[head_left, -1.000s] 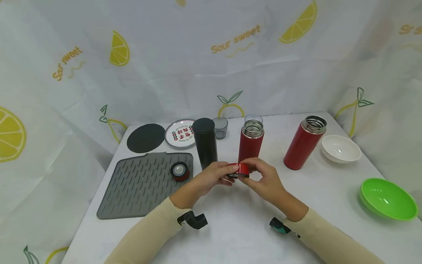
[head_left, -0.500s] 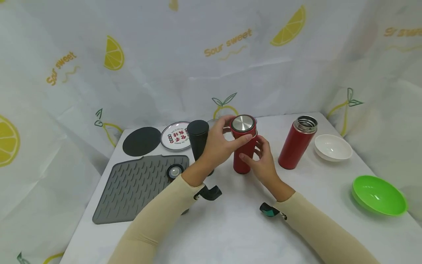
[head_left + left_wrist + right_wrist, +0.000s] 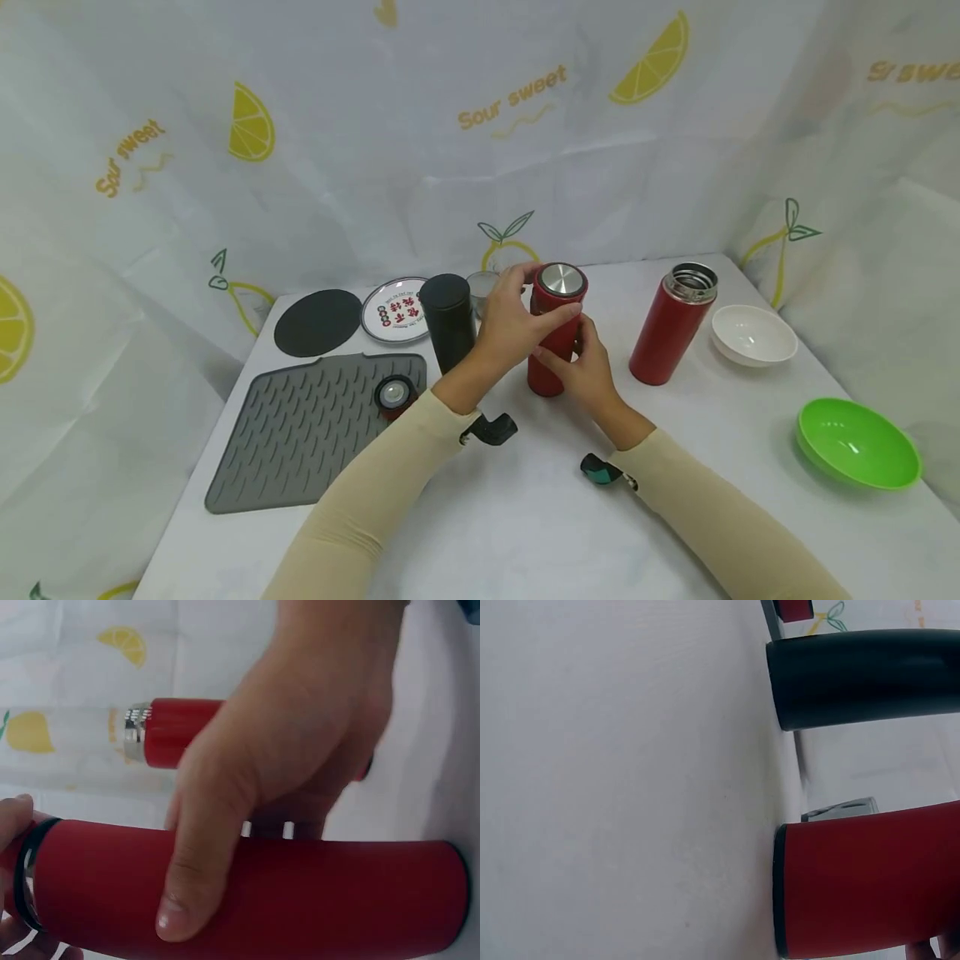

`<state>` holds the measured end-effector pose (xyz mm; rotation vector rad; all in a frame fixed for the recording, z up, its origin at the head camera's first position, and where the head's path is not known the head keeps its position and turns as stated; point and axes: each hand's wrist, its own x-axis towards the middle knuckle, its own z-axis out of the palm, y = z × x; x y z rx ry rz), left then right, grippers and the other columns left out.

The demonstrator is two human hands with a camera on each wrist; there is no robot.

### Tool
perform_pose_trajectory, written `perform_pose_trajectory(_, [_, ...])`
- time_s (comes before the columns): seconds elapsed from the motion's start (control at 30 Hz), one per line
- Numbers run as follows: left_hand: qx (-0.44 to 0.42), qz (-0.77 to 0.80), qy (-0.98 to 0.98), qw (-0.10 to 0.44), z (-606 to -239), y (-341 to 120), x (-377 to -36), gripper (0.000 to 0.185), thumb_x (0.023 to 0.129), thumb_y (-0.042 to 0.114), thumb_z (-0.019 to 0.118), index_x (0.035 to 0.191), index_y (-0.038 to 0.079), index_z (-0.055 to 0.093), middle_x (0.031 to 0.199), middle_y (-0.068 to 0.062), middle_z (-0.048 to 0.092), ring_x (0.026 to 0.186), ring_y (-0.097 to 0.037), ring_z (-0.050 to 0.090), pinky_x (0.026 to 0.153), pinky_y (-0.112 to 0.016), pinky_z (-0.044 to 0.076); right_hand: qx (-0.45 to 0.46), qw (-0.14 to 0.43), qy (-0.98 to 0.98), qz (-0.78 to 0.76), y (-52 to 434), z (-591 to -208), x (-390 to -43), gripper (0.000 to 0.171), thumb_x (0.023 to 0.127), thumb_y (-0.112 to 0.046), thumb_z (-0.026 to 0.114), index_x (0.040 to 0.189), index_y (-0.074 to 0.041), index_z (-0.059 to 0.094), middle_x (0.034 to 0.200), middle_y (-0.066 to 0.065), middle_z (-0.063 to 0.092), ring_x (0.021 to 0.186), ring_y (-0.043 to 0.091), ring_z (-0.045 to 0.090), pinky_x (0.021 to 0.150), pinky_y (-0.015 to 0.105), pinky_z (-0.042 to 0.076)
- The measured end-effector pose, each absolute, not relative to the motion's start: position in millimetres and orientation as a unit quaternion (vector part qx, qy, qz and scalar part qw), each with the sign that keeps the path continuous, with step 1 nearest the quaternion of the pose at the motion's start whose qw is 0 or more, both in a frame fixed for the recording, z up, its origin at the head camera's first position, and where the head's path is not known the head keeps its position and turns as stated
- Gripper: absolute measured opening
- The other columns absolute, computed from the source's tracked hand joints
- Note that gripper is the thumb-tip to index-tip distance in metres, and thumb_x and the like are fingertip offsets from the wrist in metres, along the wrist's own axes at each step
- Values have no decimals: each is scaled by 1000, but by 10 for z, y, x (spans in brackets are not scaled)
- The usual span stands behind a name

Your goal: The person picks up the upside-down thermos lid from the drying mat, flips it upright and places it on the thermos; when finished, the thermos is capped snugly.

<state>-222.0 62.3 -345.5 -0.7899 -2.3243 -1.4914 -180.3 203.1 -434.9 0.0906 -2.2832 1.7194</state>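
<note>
White tabletop [image 3: 525, 517], lemon-print cloth hung all round as a backdrop. Near the middle stands a red flask [image 3: 553, 342], upright, with its red lid [image 3: 559, 287] seated on top — the steel disc of the lid faces up. The left hand [image 3: 513, 321] has thumb and fingers curled round that lid; the right hand [image 3: 581, 367] wraps the flask body lower down, steadying it.

My guess on handling: it's a rigid metal bottle with a matte red coat, so not fragile and not very slippery, but tall and narrow enough to tip if you only grab the top. Body low down for one hand and the lid rim for the other looks like the sensible grip, which is pretty much what's going on.

Just beside it on the left is a black flask [image 3: 448, 321], closed. A second red flask [image 3: 672, 325] stands well to the right, with no lid on. Another red cap [image 3: 395, 393] sits on the grey drying mat [image 3: 300, 433].

Hard to make out: whether the lid is threaded down fully or just resting — fingers cover the seam. The left wrist view shows only the right hand's thumb across the red body, and the right wrist view catches just the flask's base, no fingers to speak of.
</note>
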Motion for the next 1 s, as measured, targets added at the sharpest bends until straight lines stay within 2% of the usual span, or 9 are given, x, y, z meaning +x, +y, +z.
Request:
perform_pose_trajectory(0.07, [-272,-508,-805,138,-3475,621,-2212,67,79,43,80,131,10,52,120,2,56,112,-9,50,93,-34,48,39,144,-793,590,2035,-4354,-1808,80,87,-30,75,149,-12,28,141,8,46,127,28,45,104,54,38])
perform_pose_trajectory(0.3, [-262,-511,-803,158,-3479,643,-2183,64,83,44,76,129,6,53,118,-2,57,111,-13,50,88,-38,52,67,162,-801,573,2055,-4367,-1830,75,88,-28,75,146,-9,31,139,10,48,124,28,48,103,53,39])
perform_pose_trajectory(0.4, [-257,-518,-797,173,-3425,649,-2168,62,82,44,77,125,6,55,116,-2,58,110,-12,50,90,-33,49,69,160,-800,574,2040,-4324,-1807,74,88,-26,74,146,-8,31,139,11,48,125,29,48,103,54,39])
perform_pose_trajectory(0.47, [-254,-518,-797,179,-3384,653,-2154,62,81,44,78,124,6,55,116,-2,58,110,-11,50,87,-27,49,71,155,-801,574,2022,-4270,-1782,74,89,-21,73,147,-6,30,140,14,47,126,31,47,103,55,38])
perform_pose_trajectory(0.6, [-250,-508,-805,175,-3357,661,-2141,64,80,45,78,125,6,55,116,-2,58,109,-13,51,82,-24,52,70,149,-803,573,2018,-4256,-1780,75,89,-15,72,148,-7,28,142,15,45,129,33,45,104,55,37])
perform_pose_trajectory(0.7, [-240,-510,-810,163,-3394,663,-2147,64,80,45,78,125,6,55,116,-3,58,109,-14,51,83,-26,51,68,152,-803,572,2048,-4354,-1830,75,89,-22,73,148,-11,28,142,10,46,129,29,45,104,54,37])
perform_pose_trajectory(0.8, [-234,-514,-810,160,-3441,660,-2154,63,80,45,78,125,6,55,115,-2,59,108,-13,51,84,-27,50,68,156,-807,566,2051,-4363,-1832,75,88,-27,74,147,-11,30,141,9,47,127,28,47,104,53,38])
perform_pose_trajectory(1.0, [-242,-530,-797,158,-3535,664,-2172,63,81,46,77,125,7,54,116,-1,58,109,-11,52,86,-25,49,75,165,-810,557,2061,-4374,-1835,76,87,-26,75,147,-9,30,140,12,47,123,30,49,101,53,41])
